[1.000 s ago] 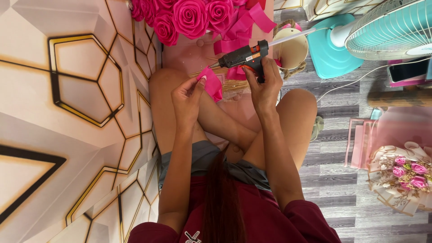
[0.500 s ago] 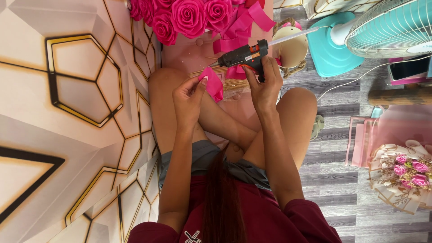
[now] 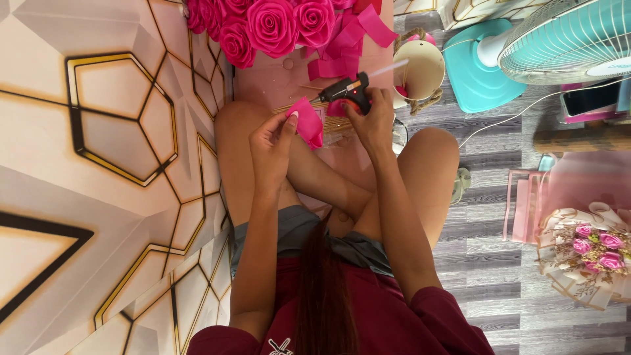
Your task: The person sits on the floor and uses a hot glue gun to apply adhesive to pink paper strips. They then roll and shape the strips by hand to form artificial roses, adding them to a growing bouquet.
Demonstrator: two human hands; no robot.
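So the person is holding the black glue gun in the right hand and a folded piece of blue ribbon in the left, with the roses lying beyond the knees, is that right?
Not quite: the ribbon piece in the left hand is bright pink, not blue, as the head view shows. The rest stands: the right hand holds the black glue gun, and the pink roses lie beyond the knees.

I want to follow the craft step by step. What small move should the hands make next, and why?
Probably bring the glue gun nozzle down to the pink ribbon piece. The left hand pinches the folded ribbon and the right hand grips the gun just beside it, but the tip seems not to touch the ribbon. Finished pink roses lie ahead.
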